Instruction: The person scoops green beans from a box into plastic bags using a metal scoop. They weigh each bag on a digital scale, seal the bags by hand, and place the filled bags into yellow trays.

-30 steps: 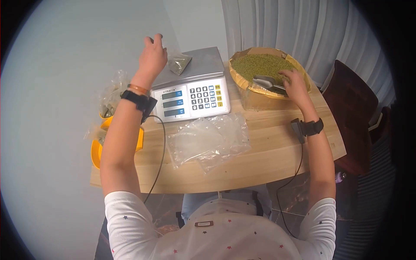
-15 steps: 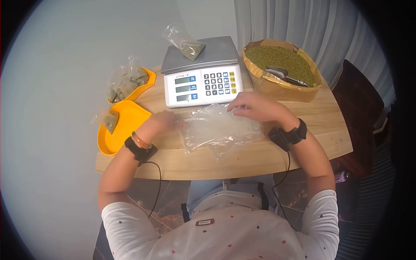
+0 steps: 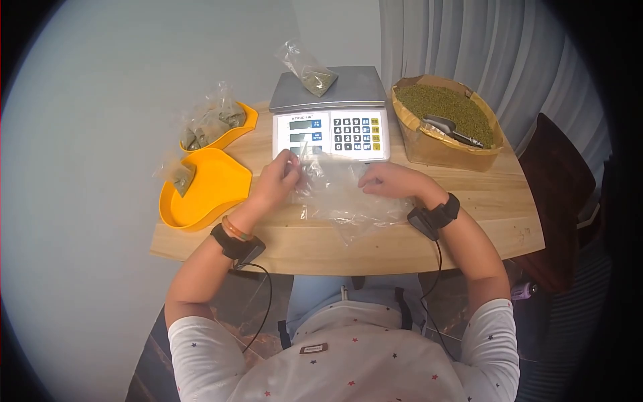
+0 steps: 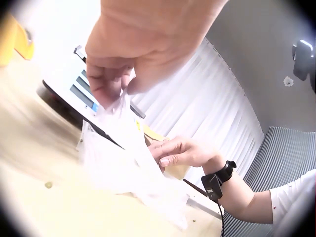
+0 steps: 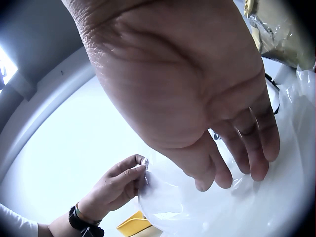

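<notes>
Clear plastic bags lie in front of the scale. My left hand pinches the edge of one bag between thumb and fingers, lifting it a little; the left wrist view shows the pinched film under the left hand. On the right side of the bags my right hand is lowered, and in the right wrist view the fingers of that hand hang loosely over the film, touching it. A filled bag rests on the scale's metal plate.
Behind right, a lined box holds green granules with a metal scoop on top. At the left stand two yellow trays, the nearer with one small filled bag, the farther with several. A chair stands right.
The right hand has left the scoop in the granules and come to the flat bags. The left hand has moved from beside the scale plate to the bags and taken hold of an edge.
</notes>
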Demonstrator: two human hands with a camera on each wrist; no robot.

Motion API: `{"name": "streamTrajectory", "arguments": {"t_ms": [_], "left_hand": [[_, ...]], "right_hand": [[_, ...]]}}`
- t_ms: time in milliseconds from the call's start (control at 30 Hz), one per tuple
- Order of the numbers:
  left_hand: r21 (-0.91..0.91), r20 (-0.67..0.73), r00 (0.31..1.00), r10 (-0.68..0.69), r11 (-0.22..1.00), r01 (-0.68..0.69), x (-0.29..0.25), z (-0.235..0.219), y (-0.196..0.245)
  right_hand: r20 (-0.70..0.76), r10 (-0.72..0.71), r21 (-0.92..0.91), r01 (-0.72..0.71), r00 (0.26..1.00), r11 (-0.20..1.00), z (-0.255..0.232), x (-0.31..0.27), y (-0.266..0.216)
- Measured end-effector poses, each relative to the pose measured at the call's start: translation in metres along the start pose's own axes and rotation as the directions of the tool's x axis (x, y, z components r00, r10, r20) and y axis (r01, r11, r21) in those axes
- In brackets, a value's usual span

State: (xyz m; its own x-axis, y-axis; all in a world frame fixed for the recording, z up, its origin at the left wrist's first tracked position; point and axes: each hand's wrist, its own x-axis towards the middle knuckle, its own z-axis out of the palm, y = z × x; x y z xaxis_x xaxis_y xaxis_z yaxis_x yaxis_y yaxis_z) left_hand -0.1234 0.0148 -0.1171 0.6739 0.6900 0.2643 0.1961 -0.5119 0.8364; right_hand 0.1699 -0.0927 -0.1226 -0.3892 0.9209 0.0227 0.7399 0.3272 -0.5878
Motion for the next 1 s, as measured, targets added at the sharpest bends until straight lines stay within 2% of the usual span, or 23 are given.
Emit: {"name": "streamTrajectory", "arguments": {"t_ms": [33,100,167,200,233,267,300,367,400,433,500,533,600,667,700,733,767,800,833,900,967,1000], "left_hand": [[0.001,-0.004,1.0,0.005,1.0,-0.005,0.001,0.001,0.014],[-0.035,-0.027,0.99,-0.138,0.99,0.137,0.004,0.003,0.043],[0.023,-0.019,0.992,-0.123,0.992,0.124,0.008,0.004,0.061],[0.081,-0.005,0.994,-0.113,0.99,0.114,0.009,0.005,0.067],[0.084,-0.013,0.993,-0.113,0.99,0.114,0.011,0.007,0.074],[0.056,0.03,0.997,-0.073,0.996,0.071,0.012,0.011,0.08],[0.025,0.074,0.997,-0.031,0.999,0.029,0.013,0.015,0.085],[0.015,0.113,0.993,-0.031,0.999,0.03,0.014,0.022,0.095],[-0.022,0.189,0.982,0.019,1.0,-0.015,0.015,0.025,0.098],[-0.062,0.263,0.962,0.073,0.996,-0.058,0.017,0.029,0.101],[-0.12,0.284,0.95,0.126,0.988,-0.095,0.022,0.033,0.101],[-0.064,0.286,0.951,0.117,0.993,-0.103,0.024,0.034,0.106],[-0.013,0.286,0.951,0.116,0.993,-0.117,0.032,0.036,0.106],[0.124,0.23,0.931,0.284,0.94,-0.318,0.043,0.039,0.096],[0.125,0.227,0.93,0.289,0.938,-0.322,0.046,0.039,0.098],[0.13,0.332,0.908,0.257,0.94,-0.314,0.049,0.038,0.101],[0.137,0.432,0.875,0.22,0.943,-0.304,0.052,0.038,0.102],[0.064,0.447,0.856,0.26,0.945,-0.32,0.054,0.041,0.102],[0.066,0.444,0.858,0.259,0.945,-0.32,0.057,0.043,0.102],[0.064,0.437,0.86,0.263,0.945,-0.322,0.062,0.044,0.103],[0.075,0.438,0.871,0.221,0.957,-0.281,0.069,0.042,0.099],[0.051,0.411,0.865,0.287,0.94,-0.336,0.074,0.041,0.096]], "right_hand": [[0.028,-0.004,0.051,0.003,1.0,0.999,-0.003,-0.003,-0.003],[-0.031,-0.024,0.038,0.026,0.999,0.999,-0.008,-0.007,-0.004],[-0.086,-0.051,0.026,0.053,0.995,0.998,-0.015,-0.011,-0.011],[-0.258,0.017,0.035,-0.008,0.966,0.999,-0.021,-0.014,-0.021],[-0.422,0.083,0.058,-0.065,0.903,0.996,-0.024,-0.015,-0.026],[-0.515,0.07,0.077,-0.036,0.854,0.996,-0.024,-0.016,-0.024],[-0.514,0.064,0.074,-0.031,0.855,0.997,-0.024,-0.014,-0.026],[-0.673,-0.083,0.03,0.14,0.735,0.99,-0.024,-0.014,-0.032],[-0.584,0.015,0.175,0.108,0.812,0.978,-0.027,-0.021,-0.039],[-0.584,0.012,0.171,0.109,0.812,0.979,-0.026,-0.023,-0.037],[-0.261,0.135,0.603,0.052,0.956,0.796,-0.025,-0.026,-0.028],[-0.219,0.131,0.61,0.03,0.967,0.792,-0.025,-0.028,-0.025],[-0.227,0.163,0.636,0.02,0.96,0.771,-0.025,-0.03,-0.023],[-0.234,0.19,0.664,0.013,0.954,0.748,-0.024,-0.033,-0.027],[-0.307,0.16,0.671,0.095,0.938,0.735,-0.025,-0.034,-0.036],[-0.38,0.13,0.672,0.177,0.916,0.719,-0.025,-0.034,-0.041],[-0.381,0.126,0.67,0.179,0.916,0.721,-0.024,-0.032,-0.043],[-0.395,0.119,0.694,0.211,0.911,0.688,-0.024,-0.03,-0.044],[-0.409,0.113,0.717,0.242,0.905,0.654,-0.024,-0.028,-0.044],[-0.374,0.084,0.715,0.229,0.924,0.661,-0.025,-0.028,-0.032],[-0.312,0.136,0.712,0.137,0.94,0.689,-0.025,-0.028,-0.027],[-0.318,0.131,0.712,0.145,0.939,0.687,-0.022,-0.028,-0.021]]}}
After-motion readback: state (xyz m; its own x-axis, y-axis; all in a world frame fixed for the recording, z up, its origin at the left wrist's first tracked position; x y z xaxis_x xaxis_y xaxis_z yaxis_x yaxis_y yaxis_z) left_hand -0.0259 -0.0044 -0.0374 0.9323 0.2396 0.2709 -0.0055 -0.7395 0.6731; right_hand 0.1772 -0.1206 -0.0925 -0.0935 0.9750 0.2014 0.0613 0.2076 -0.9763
